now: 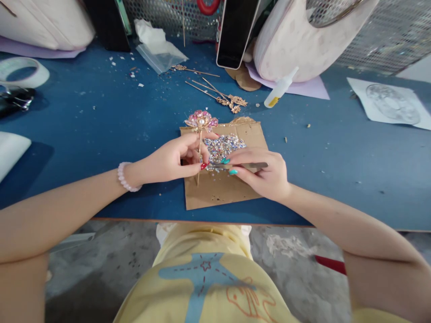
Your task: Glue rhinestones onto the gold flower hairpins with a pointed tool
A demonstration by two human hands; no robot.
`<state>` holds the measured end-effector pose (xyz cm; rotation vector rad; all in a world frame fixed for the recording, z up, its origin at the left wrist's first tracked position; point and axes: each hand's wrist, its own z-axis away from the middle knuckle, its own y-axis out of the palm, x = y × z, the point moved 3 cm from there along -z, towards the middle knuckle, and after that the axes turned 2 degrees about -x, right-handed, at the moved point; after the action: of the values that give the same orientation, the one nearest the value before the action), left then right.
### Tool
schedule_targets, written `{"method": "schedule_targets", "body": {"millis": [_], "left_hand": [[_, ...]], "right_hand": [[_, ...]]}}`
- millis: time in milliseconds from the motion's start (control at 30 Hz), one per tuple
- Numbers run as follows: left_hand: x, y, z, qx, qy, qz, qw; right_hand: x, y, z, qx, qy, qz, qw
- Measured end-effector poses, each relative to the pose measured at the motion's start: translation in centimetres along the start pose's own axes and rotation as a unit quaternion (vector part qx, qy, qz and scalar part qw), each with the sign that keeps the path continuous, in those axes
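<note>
Over a piece of brown cardboard (229, 192), my left hand (178, 157) is closed on the thin gold stem of a hairpin (202, 120), whose pink flower with a pearly centre points away from me. My right hand (262, 172) pinches metal tweezers (254, 165), their tips close to my left thumb and index finger. Whether the tips hold anything is too small to tell. A heap of small multicoloured rhinestones (224, 146) lies on the cardboard between my hands.
Beyond the cardboard lie gold hairpins (232, 102), a glue bottle (281, 87) and a plastic bag (160, 56). A phone (236, 31) stands at the back beside a pale bag (303, 40). Tape (40, 74) sits at left, a printed paper (392, 102) at right.
</note>
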<state>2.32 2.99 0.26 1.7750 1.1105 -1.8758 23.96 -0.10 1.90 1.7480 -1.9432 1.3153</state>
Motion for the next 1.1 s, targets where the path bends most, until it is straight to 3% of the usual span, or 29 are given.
{"method": "schedule_targets", "body": {"millis": [1100], "left_hand": [[0.27,-0.09,0.10,0.001,0.002,-0.014,1.000]], "right_hand": [[-0.10,-0.12,-0.02,-0.004,0.004,-0.005,1.000]]}}
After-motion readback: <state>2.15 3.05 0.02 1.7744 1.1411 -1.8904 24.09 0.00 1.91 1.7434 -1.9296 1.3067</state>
